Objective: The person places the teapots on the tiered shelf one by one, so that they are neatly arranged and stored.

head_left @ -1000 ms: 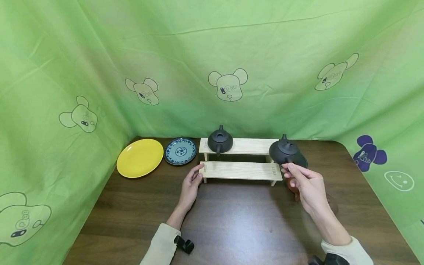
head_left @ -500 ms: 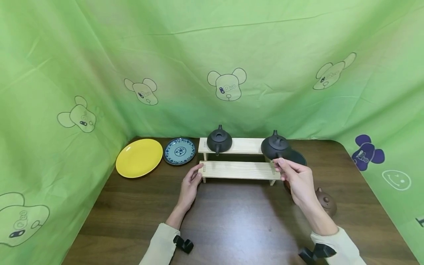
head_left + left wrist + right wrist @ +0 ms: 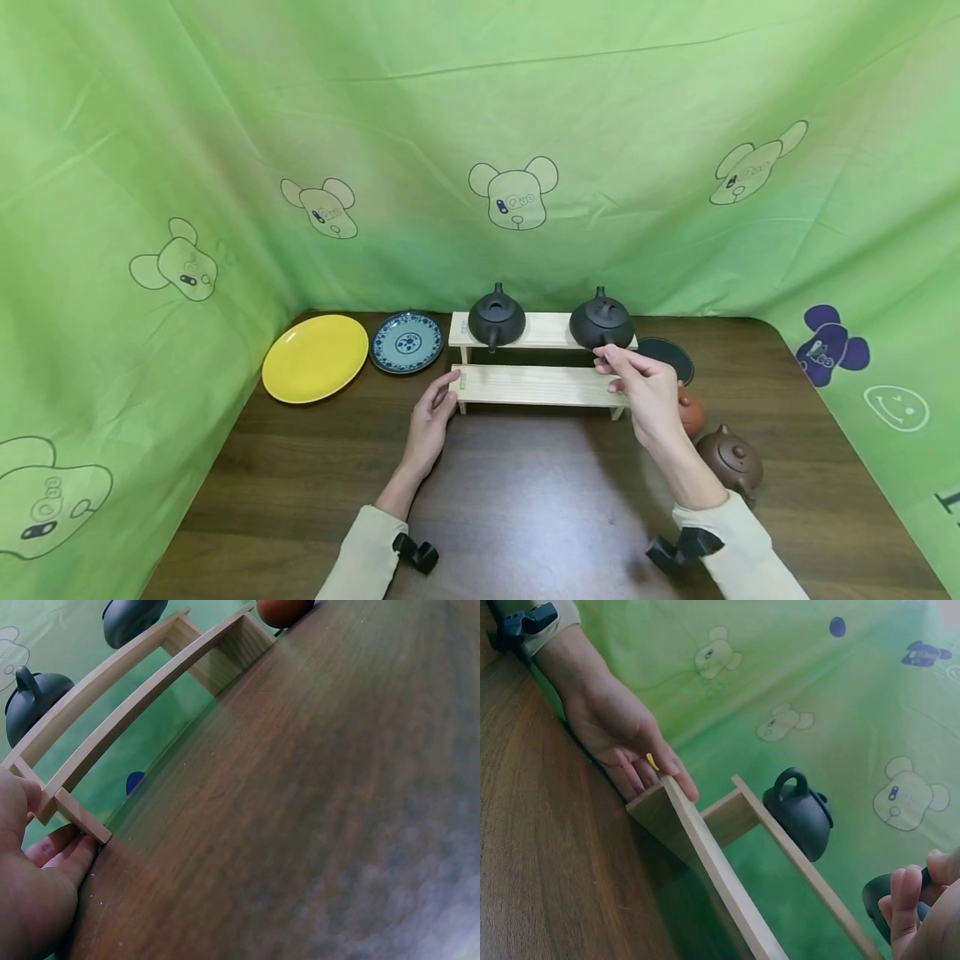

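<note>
My right hand [image 3: 648,396] pinches the handle of a dark teapot [image 3: 602,317] with thumb and fingers, at the right end of the upper board. Whether the teapot's base touches the board I cannot tell. Another dark teapot [image 3: 497,317] sits on the upper board's left end. The two-tier wooden shelf [image 3: 540,385] is pale, with a lower front board. At that board's left end, my left hand [image 3: 429,423] holds the shelf, its fingers against the end leg in the left wrist view. The held teapot [image 3: 877,900] is partly covered by fingers in the right wrist view.
Right of the shelf lie a dark plate [image 3: 667,357], a reddish teapot [image 3: 692,412] partly behind my right hand, and a brown teapot [image 3: 729,458]. On the left are a yellow plate [image 3: 315,358] and a blue patterned plate [image 3: 407,342]. Green cloth [image 3: 420,267] hangs behind the table.
My right hand has carried the dark teapot leftward, from beyond the shelf's right end to over the upper board. More of the reddish and brown teapots shows. My left hand stays at the shelf.
</note>
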A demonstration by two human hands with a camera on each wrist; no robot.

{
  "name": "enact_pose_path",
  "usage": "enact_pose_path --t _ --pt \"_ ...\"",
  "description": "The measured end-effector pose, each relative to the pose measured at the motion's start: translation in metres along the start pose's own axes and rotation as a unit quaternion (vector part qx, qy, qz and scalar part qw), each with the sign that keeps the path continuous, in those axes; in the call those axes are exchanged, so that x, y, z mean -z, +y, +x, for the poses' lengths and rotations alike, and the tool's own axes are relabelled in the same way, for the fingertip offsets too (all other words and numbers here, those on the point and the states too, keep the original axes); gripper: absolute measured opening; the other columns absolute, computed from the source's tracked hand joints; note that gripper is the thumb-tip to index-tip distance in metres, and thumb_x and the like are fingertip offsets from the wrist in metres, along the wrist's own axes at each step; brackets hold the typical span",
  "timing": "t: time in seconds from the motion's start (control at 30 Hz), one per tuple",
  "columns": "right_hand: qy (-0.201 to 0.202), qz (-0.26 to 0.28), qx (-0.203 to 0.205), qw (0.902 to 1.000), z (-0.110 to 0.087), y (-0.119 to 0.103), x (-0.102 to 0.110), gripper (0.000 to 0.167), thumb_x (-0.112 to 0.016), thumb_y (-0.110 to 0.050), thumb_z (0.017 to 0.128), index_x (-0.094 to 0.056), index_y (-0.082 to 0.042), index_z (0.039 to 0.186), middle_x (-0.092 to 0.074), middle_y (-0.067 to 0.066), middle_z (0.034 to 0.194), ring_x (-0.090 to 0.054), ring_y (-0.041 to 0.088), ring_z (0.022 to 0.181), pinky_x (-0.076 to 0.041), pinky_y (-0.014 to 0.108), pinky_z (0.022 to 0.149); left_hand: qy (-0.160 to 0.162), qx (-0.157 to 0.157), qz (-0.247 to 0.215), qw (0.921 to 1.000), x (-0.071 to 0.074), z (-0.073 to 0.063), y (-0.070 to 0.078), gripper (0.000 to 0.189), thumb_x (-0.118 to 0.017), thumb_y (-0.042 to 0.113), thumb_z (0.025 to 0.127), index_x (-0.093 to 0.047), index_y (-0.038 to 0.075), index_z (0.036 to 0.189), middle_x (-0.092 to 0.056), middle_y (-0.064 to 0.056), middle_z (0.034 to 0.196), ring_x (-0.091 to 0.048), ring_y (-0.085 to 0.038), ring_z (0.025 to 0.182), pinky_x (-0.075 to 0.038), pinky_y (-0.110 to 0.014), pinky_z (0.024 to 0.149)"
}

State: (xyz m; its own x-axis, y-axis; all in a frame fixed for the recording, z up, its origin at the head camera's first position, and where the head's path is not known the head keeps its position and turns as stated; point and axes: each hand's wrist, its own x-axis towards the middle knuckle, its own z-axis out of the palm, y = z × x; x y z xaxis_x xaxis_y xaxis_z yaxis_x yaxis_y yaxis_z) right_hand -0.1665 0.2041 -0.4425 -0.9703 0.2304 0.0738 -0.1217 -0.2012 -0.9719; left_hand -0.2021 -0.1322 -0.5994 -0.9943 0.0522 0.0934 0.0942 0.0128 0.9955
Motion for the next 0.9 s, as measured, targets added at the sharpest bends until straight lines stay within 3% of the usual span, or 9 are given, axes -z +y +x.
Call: enact_pose_path --t 0.2,0.4,0.9 --pt "0.013 0.000 -0.002 0.9999 0.005 0.004 -0.008 0.017 -0.071 -0.006 0.109 -0.086 -0.001 0.104 -0.083 -0.004 0.088 -0.076 0.004 0.079 -0.056 0.019 0.062 -0.001 -0.001 0.002 1.0000 0.001 0.000 0.000 0.038 -0.062 0.027 0.116 -0.065 0.026 0.153 -0.059 0.005 0.163 -0.050 -0.024 0.154 -0.049 -0.026 0.115" --pt "0.027 -0.023 -0.002 0.9994 0.010 0.009 -0.013 0.022 -0.072 -0.011 0.109 -0.083 0.008 0.112 -0.082 -0.009 0.088 -0.075 0.004 0.079 -0.056 0.019 0.063 -0.002 -0.002 -0.002 1.0000 0.001 0.001 0.000 0.038 -0.060 0.020 0.116 -0.065 0.025 0.153 -0.060 0.005 0.162 -0.052 -0.021 0.153 -0.049 -0.027 0.116" --pt "0.031 -0.018 -0.010 0.9993 0.017 0.017 -0.019 0.019 -0.072 -0.012 0.109 -0.084 0.003 0.110 -0.082 -0.008 0.087 -0.073 0.005 0.076 -0.056 0.018 0.063 0.001 0.003 0.004 1.0000 0.001 0.001 -0.003 0.038 -0.061 0.020 0.116 -0.066 0.027 0.152 -0.060 0.007 0.162 -0.053 -0.022 0.152 -0.049 -0.026 0.115"
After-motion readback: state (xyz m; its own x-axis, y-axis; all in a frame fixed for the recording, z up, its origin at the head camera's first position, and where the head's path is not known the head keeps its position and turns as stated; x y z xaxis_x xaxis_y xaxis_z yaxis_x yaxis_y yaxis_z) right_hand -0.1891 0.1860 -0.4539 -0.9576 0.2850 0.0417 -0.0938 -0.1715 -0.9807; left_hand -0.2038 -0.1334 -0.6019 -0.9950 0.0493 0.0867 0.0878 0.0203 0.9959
